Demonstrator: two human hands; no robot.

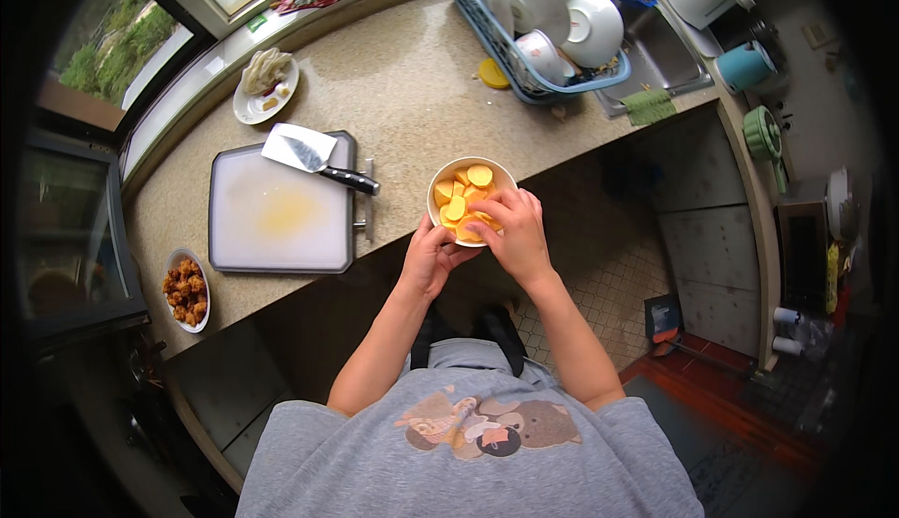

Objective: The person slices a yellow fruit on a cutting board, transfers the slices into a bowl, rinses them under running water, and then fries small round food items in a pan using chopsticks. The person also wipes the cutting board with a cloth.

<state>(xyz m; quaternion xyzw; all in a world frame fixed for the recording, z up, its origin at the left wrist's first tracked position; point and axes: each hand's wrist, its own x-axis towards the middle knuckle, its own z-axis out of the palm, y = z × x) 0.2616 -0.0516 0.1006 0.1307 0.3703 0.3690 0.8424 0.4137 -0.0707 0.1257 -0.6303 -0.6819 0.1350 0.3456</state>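
A white bowl (433, 198) full of thick yellow-orange slices, possibly sweet potato (456, 207), is at the counter's front edge. My left hand (430, 257) grips its near left rim, thumb on top. My right hand (516, 233) reaches over the near right rim with fingers bent and touching the slices; whether a slice is pinched between them cannot be told. To the left lies a pale cutting board (281, 216) with a dark border and a yellowish stain. A cleaver (302, 149) with a black riveted handle rests across its upper right corner.
On the counter (393, 89) stand a bowl of browned fried pieces (186, 293) at far left, a small plate (253, 107) with a crumpled cloth-like thing, and a blue dish rack (513, 79) of bowls beside the steel sink (657, 47). A yellow lid (494, 73) lies near the rack.
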